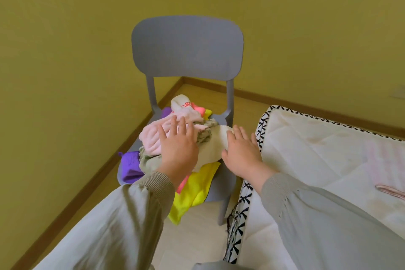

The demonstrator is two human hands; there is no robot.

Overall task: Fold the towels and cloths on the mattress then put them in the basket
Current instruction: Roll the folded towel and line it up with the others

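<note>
A heap of cloths lies on the seat of a grey chair (187, 46): a pale pink towel (151, 136), a cream cloth (211, 144), a yellow cloth (195, 190), a purple cloth (130, 164) and a white cloth with red print (183, 105). My left hand (178, 144) is spread flat over the pile, fingers straight, above the pink towel and an olive patterned cloth. My right hand (241, 151) lies with straight fingers on the cream cloth at the pile's right side. The white quilted mattress (317, 151) is to the right. No basket is in view.
The chair stands in a corner of yellow walls with a wooden skirting board (72, 190). The mattress has a black-and-white patterned edge (243, 210) close beside the chair. A pink strap-like item (390, 190) lies on the mattress at the right edge.
</note>
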